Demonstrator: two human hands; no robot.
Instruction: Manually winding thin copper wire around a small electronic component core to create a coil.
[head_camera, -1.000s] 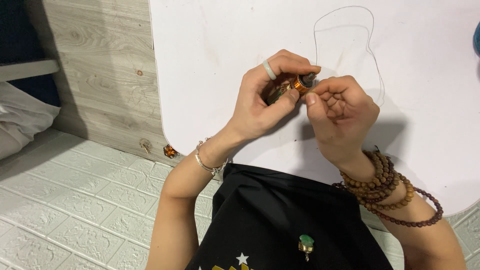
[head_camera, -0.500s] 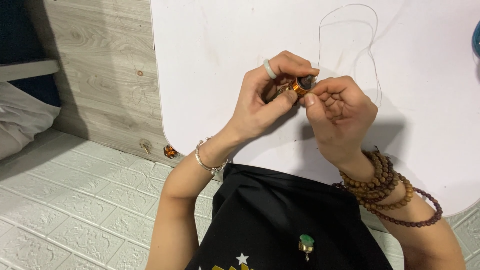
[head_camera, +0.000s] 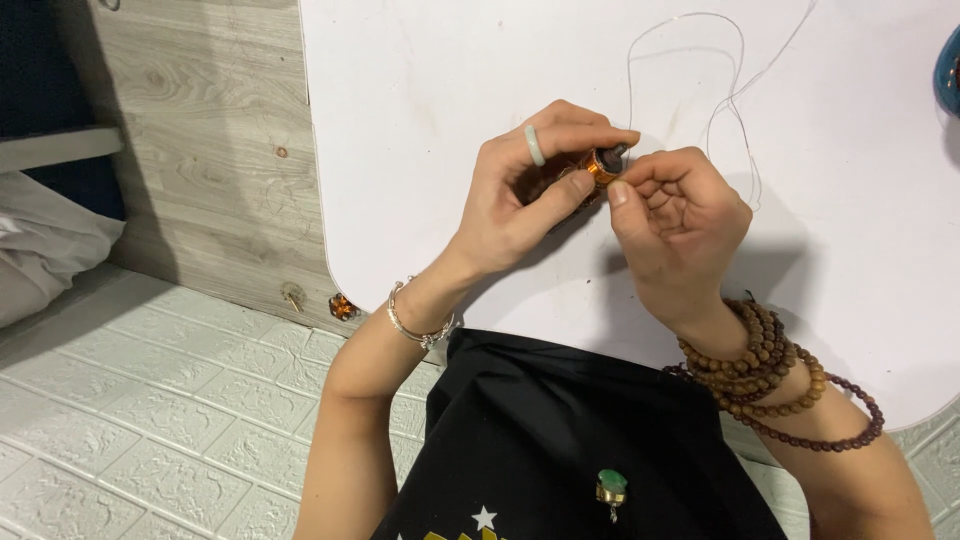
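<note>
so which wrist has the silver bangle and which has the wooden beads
The left wrist wears the single thin silver bangle. The right wrist carries several wound strands of brown wooden beads, with a darker, thinner strand looping outside them.

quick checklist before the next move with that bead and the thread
1. Left hand has the bead pinched: ok.
2. Right hand fingertips at the bead's end: ok.
3. Thread lies loose on the white board, no tangle seen: ok.
4. Thread end through the bead: cannot tell, fingers hide it.
5. Stray bead at the board's edge, off the board: not ok.
</note>
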